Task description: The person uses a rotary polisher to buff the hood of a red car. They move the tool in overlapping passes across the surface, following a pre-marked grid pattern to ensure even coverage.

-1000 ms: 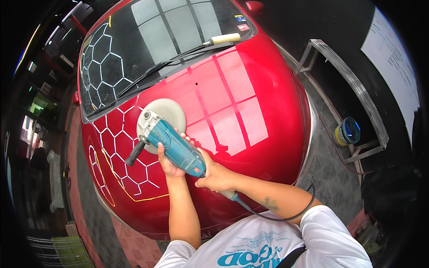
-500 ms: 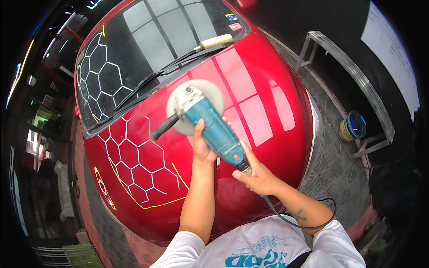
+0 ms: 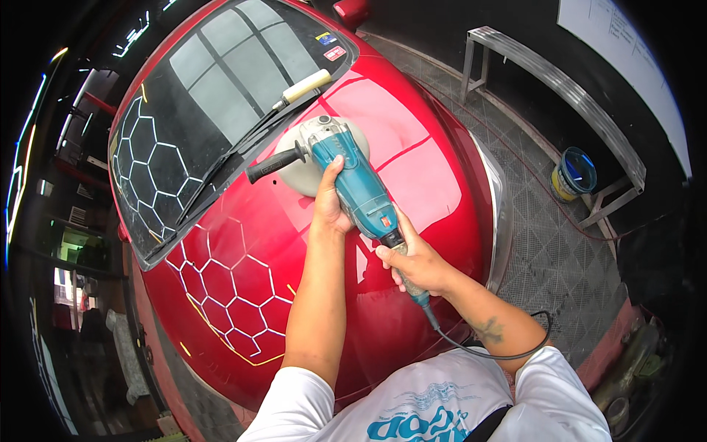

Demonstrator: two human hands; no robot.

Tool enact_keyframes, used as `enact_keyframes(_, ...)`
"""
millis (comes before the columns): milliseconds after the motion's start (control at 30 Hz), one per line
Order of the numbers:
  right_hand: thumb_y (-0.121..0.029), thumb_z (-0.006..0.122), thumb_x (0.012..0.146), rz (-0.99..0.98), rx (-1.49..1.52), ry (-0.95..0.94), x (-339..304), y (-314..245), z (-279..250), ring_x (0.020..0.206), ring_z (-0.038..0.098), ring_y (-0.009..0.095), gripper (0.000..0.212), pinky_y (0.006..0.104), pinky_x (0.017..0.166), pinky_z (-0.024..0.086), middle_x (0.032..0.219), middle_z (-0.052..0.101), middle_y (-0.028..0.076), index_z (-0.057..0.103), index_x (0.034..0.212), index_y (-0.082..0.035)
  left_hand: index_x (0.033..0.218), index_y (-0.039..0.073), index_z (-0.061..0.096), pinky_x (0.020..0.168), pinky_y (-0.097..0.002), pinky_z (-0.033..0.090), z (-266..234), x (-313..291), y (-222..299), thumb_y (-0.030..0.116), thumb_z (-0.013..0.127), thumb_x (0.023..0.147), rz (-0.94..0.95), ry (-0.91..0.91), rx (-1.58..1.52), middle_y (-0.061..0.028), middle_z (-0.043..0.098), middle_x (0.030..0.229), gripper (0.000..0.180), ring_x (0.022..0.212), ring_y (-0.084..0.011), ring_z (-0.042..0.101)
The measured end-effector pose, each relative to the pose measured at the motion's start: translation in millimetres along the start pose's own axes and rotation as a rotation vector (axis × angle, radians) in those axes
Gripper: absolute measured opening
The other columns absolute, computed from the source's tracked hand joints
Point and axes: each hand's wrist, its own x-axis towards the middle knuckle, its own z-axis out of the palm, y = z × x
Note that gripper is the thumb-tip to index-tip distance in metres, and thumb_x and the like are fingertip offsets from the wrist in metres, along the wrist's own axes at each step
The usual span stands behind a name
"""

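A teal and silver rotary polisher [image 3: 361, 184] sits with its round pale pad [image 3: 293, 175] against the red car hood [image 3: 412, 331], just below the windshield. My left hand [image 3: 333, 202] wraps the tool's body from beneath, with the thumb along its side. Farther back, my right hand [image 3: 416, 264] grips the rear handle near the cord. A black side handle [image 3: 275, 166] sticks out to the left with no hand on it. The tool's head hides part of the pad.
A cream bottle [image 3: 308, 86] lies at the windshield's base beside the black wiper [image 3: 213, 177]. The power cord [image 3: 471, 346] loops over my right forearm. On the right stand a metal bench [image 3: 567, 92] and a bucket [image 3: 573, 177] on grey floor tiles. Hexagonal light reflections cover the hood's left side.
The polisher has moved across the hood, toward the windshield and rightward, with both hands still on it. My view has shifted too, so the car appears farther left.
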Motion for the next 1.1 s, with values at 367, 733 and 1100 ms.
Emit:
enact_keyframes(367,-0.024,0.067,0.112,0.028,-0.025,-0.065,-6,13,26,0.062,0.059,0.012,0.103,0.032,0.054,0.057,0.102,0.059,0.007,-0.011,0.18,-0.031,0.132,0.003,0.064,0.088,-0.0512,0.067,-28,-38,5,0.05,0.077,0.099,0.035,0.007,-0.04,-0.0192,0.075,0.112,0.059,0.098,-0.0324,0.077)
enact_keyframes(733,-0.031,0.071,0.11,0.051,-0.183,-0.167,0,37,80,0.061,0.06,0.012,0.111,0.0317,0.053,0.055,0.099,0.065,0.008,-0.016,0.178,-0.025,0.134,-0.004,0.062,0.092,-0.0569,0.068,-79,-102,21,0.061,0.072,0.099,0.2,0.0,-0.127,-0.0237,0.074,0.116,0.074,0.104,-0.0388,0.078)
enact_keyframes(1100,-0.032,0.073,0.109,0.106,-0.439,-0.448,25,66,183,0.058,0.063,0.018,0.119,0.0352,0.052,0.054,0.079,0.065,0.012,-0.024,0.176,-0.018,0.146,-0.002,0.056,0.106,-0.0564,0.06,-182,-233,50,0.066,0.068,0.102,0.489,-0.009,-0.259,-0.0219,0.069,0.128,0.082,0.12,-0.037,0.07)
